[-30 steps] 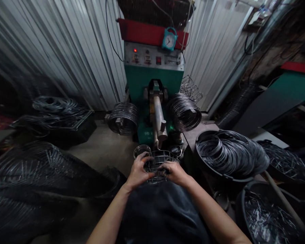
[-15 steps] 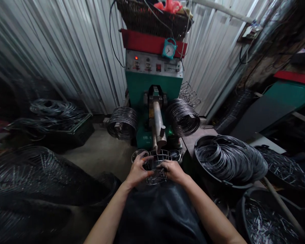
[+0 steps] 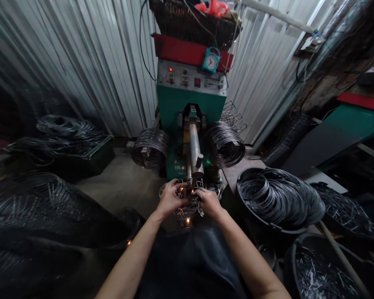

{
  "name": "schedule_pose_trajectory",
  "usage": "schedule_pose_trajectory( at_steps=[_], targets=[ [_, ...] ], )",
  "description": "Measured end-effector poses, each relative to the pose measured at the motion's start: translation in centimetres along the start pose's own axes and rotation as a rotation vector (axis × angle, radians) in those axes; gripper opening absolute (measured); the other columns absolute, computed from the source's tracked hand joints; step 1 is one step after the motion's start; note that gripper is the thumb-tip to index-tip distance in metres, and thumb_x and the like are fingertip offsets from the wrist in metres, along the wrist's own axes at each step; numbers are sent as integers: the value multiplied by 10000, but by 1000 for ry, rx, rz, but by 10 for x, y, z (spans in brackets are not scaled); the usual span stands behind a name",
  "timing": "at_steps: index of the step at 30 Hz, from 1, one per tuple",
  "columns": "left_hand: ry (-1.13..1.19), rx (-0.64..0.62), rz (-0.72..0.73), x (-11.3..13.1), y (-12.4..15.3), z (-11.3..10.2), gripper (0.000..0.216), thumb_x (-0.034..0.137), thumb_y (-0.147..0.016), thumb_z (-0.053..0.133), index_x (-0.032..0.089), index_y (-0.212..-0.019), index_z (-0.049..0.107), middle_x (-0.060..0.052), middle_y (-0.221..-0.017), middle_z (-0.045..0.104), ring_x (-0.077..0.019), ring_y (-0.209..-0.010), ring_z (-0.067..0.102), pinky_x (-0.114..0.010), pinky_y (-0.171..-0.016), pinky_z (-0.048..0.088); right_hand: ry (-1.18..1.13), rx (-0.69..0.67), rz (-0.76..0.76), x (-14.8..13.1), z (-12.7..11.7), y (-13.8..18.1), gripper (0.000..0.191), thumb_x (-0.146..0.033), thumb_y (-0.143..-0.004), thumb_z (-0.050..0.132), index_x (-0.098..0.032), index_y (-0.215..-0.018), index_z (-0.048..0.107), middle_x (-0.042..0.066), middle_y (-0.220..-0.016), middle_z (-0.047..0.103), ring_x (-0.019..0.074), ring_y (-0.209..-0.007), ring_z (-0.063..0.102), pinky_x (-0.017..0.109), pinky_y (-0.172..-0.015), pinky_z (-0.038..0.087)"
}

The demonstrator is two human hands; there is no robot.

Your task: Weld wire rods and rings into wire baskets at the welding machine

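A small round wire basket (image 3: 188,198) sits under the metal arm (image 3: 194,153) of a green welding machine (image 3: 191,104). My left hand (image 3: 170,199) grips its left side with fingers curled over the rim. On its right side my right hand (image 3: 209,201) is closed over the rim too. Small orange sparks glow at the basket and below it. My dark-clothed lap (image 3: 190,265) is just under the hands.
Coils of wire hang on spools at the machine's left (image 3: 150,148) and right (image 3: 225,143). A black tub of wire rings (image 3: 279,199) stands at right, with tubs of short wire pieces (image 3: 327,265) near it. Wire bundles (image 3: 34,207) lie at left. Corrugated metal walls stand behind.
The basket and both hands have moved forward under the machine's arm, and sparks now show at the basket. The view has tilted slightly up.
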State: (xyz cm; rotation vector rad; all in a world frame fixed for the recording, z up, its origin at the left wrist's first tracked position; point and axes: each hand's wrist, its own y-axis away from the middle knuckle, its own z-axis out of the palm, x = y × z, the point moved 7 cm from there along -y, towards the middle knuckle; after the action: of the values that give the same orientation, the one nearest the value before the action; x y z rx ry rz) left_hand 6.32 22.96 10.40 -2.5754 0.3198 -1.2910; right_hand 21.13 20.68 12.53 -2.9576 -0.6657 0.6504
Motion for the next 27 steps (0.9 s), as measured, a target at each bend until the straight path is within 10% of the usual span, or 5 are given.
schedule_pose_trajectory(
  at_steps=[4,8,14,27],
  targets=[
    [43,7,19,-4,-3,5,503,311,-499,812,247,-978,671,-79,-1165,530,-264,-1099,512,-421,-947,425,-228,204,10,5,-9,9,339,-154,-757,568,-238,-1082,614,49,-1099,643,184,-958,613,272,-808,473],
    [14,47,41,-6,1,5,562,300,-477,825,273,-1012,655,-54,-1195,507,-269,-1129,483,-432,-969,404,-741,422,353,37,-9,48,301,-350,-707,655,-175,-946,602,17,-778,640,132,-635,575,242,-579,466],
    [-6,56,-72,-15,-6,4,566,318,-494,814,222,-1030,660,-91,-1234,484,-298,-1124,489,-444,-970,398,-1462,258,764,56,39,97,340,-333,-585,730,-144,-836,601,-53,-556,512,37,-400,370,162,-380,246],
    [-26,-30,-95,-18,-20,2,562,394,-538,781,252,-1063,640,-91,-1274,474,-292,-1193,446,-433,-983,382,-1793,358,1017,80,66,126,118,-139,-626,664,-155,-717,592,-20,-559,545,83,-484,516,181,-432,404]
  ],
)
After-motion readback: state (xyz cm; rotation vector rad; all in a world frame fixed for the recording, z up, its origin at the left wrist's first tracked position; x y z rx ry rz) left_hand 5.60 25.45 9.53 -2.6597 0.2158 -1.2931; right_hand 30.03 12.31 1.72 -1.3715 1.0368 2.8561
